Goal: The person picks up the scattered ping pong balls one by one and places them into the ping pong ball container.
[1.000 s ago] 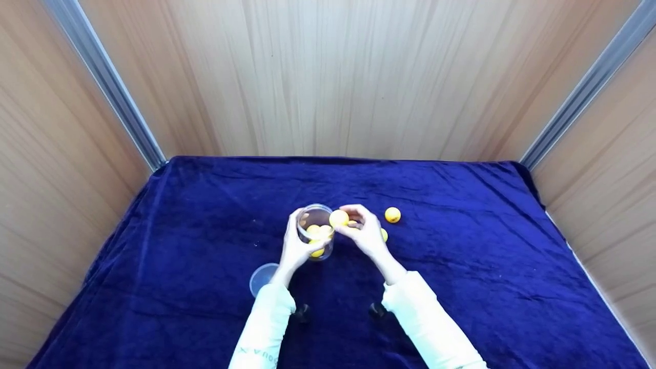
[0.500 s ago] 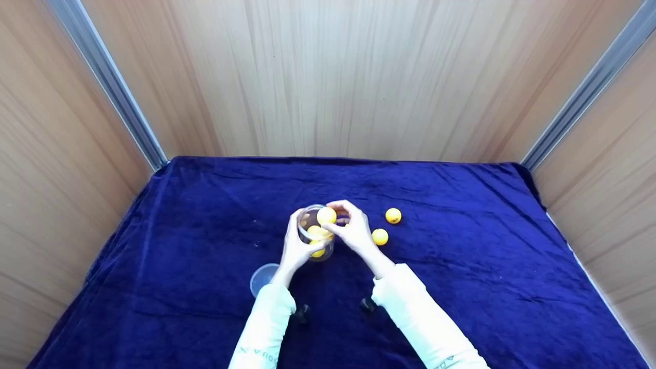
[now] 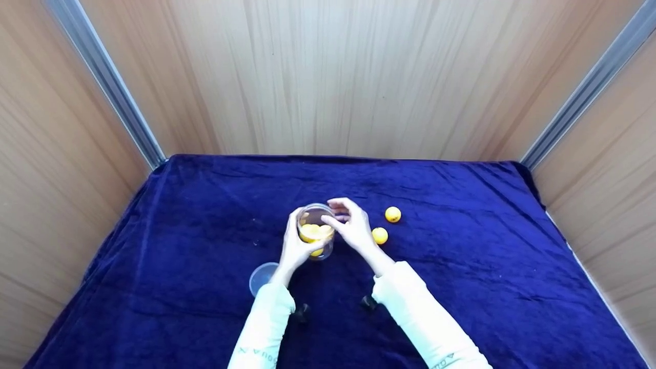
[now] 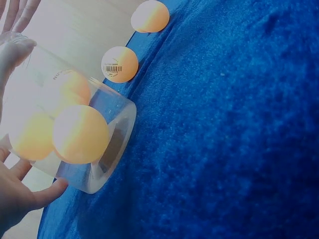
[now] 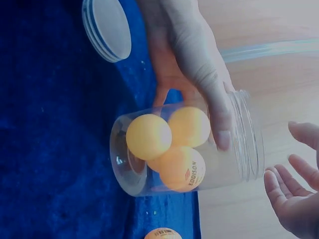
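My left hand point(image 3: 296, 246) grips a clear plastic jar point(image 3: 313, 216) around its side, with the thumb across the near side. The mouth is uncovered and threaded, as the right wrist view shows. Several orange ping-pong balls point(image 5: 148, 137) lie in the jar's lower part, one printed EDDISON. At the right of the rim is my right hand point(image 3: 354, 226), fingers loosely bent and apart, holding nothing. Two loose ping-pong balls show to its right in the head view, a nearer ball point(image 3: 380, 236) and a farther ball point(image 3: 393, 214).
A round translucent lid point(image 3: 260, 279) lies beside my left wrist. Dark blue velvet cloth point(image 3: 205, 220) covers the table. Wood-grain panels point(image 3: 328, 77) stand behind it and at both sides, with metal strips at the corners.
My right hand moved left to the jar's mouth with a ping-pong ball and let it go; that ball is now in the jar. The left hand and jar stayed almost still.
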Demonstrator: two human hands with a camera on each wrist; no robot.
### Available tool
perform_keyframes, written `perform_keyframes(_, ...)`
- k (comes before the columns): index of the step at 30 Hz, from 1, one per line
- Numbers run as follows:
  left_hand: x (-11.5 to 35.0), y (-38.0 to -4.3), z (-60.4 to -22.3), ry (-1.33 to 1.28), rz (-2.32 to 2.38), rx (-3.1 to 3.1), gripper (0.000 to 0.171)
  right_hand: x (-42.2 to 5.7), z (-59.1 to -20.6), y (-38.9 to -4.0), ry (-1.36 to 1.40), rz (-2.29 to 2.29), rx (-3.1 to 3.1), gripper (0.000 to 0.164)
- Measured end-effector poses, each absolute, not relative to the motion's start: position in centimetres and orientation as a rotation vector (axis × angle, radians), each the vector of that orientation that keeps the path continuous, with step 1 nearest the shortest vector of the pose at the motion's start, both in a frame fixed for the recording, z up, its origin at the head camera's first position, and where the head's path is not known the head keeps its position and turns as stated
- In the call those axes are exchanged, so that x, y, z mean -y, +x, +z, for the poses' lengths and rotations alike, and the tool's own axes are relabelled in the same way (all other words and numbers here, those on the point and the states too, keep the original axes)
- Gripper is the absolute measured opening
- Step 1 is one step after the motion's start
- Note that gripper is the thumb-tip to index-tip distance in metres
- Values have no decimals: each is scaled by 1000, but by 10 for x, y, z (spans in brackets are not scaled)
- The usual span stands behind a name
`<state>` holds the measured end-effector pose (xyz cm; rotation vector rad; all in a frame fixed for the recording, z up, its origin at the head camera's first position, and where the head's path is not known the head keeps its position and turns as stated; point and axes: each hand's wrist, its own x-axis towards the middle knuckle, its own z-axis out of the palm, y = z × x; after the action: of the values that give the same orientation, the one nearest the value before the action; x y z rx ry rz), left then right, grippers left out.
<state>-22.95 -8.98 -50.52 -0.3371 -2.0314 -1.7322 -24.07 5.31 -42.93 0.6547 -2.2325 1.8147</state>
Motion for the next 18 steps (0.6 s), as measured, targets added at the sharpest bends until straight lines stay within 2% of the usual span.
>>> perform_keyframes(6,89,-230,-505,-342,-1725,2019,81,-59,-431,-243,658,1722,2241,29)
perform_keyframes(18,88,-229,-504,-335,-1719,2024,80,-88,-473,-272,665,1549,2314,30)
